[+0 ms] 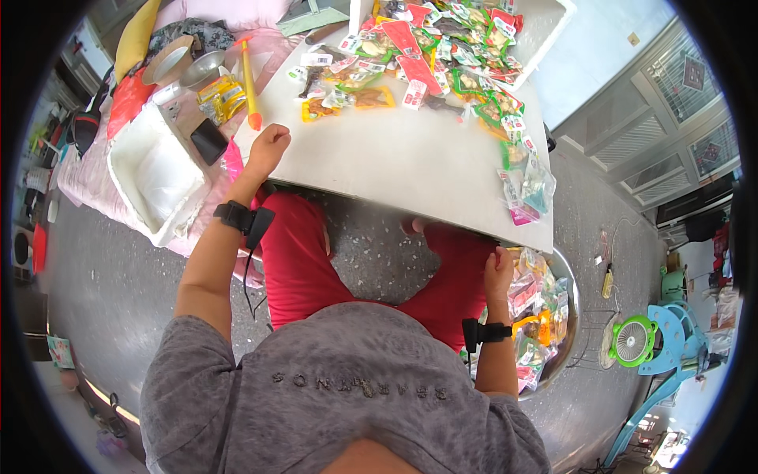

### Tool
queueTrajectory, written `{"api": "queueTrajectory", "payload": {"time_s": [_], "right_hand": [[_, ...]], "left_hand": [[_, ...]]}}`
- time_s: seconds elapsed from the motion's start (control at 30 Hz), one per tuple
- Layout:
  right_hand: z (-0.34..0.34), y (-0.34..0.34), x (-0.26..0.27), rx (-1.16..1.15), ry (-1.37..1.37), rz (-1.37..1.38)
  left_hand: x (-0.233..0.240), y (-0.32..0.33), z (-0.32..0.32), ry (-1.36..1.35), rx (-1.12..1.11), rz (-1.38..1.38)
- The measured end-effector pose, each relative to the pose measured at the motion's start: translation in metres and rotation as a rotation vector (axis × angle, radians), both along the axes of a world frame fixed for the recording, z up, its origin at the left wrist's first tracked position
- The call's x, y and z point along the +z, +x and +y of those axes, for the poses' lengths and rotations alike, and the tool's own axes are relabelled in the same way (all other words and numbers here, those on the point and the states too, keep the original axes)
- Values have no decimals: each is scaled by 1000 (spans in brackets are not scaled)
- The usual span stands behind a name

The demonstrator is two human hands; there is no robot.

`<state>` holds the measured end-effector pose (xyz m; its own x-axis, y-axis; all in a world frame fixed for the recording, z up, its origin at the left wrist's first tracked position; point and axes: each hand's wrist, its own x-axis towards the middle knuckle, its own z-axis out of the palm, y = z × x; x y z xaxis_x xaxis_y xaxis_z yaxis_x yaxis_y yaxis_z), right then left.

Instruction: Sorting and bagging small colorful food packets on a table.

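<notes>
My left hand (271, 149) is curled into a loose fist above the left front part of the white table (379, 160), with nothing seen in it. Just beyond it lies a yellow tube-like stick with orange ends (249, 83). Curled as well, my right hand (499, 272) is by the right front corner of the table, beside a large metal basin (573, 302) of small packets; no held thing shows. Many sealed food packets (414, 65) are heaped across the table's far side. Clear plastic packaging (536, 186) lies near its right edge.
A white foam box (548, 35) stands at the far right of the table, packets spilling from it. Left, a second foam box (157, 172), a metal bowl (202, 70) and a black box (209, 142) rest on pink bedding. A green fan (632, 340) stands on the right.
</notes>
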<state>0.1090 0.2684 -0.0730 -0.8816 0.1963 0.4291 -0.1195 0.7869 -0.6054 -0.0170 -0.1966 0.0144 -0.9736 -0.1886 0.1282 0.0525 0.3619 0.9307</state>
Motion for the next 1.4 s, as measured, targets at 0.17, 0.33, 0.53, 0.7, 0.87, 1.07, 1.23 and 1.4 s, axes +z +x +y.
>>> {"api": "queueTrajectory", "payload": {"time_s": [0.17,0.33,0.53,0.7,0.87,1.07,1.23,1.4], "right_hand": [[-10,3,-20,-90,293,122],[-16,4,-12,-150,343,19],[-13,0,-16,-176,352,-58],[-25,-9,14,-22,370,143],[4,0,-28,-22,428,113],[-12,2,-20,-141,383,19],[-13,-1,-22,-147,340,21],[-13,-3,-19,-167,350,39]], "left_hand": [[89,46,80,-242,-201,727],[188,105,137,-205,-655,1347],[222,135,194,90,-780,1514],[221,143,212,164,-830,1529],[197,128,210,79,-966,1376],[79,58,105,-441,-640,683],[8,39,-72,-996,239,289],[-16,69,-180,-1018,687,-351]]}}
